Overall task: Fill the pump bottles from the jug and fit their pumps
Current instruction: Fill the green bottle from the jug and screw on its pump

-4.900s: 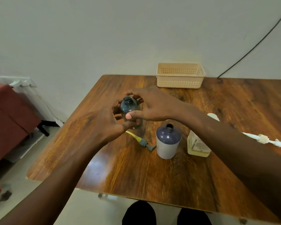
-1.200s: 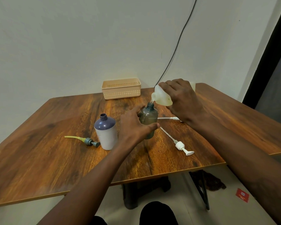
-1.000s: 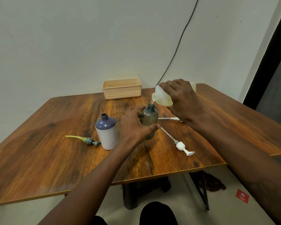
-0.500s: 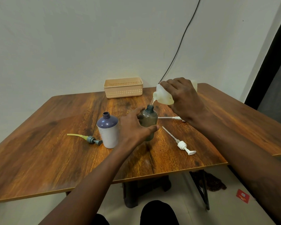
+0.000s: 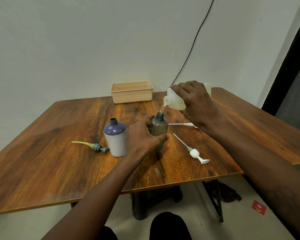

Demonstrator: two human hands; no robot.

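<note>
right hand (image 5: 196, 101): wrapped around jug (image 5: 174, 101), tipped, spout just above bottle mouth; thin clear stream running in.
left hand (image 5: 144, 137): closed round smoky bottle (image 5: 158, 129), upright on table (image 5: 42, 170).
handling: probably light, slick plastic; hold mid-body, keep steady.
lilac bottle (image 5: 115, 137): open neck, just left of the grip, matte.
white pump (image 5: 195, 153): lying right of the grip, thin stiff tube.

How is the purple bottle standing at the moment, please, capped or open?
Open. The purple bottle stands upright with a bare threaded neck; a grey pump lies beside it.
</note>
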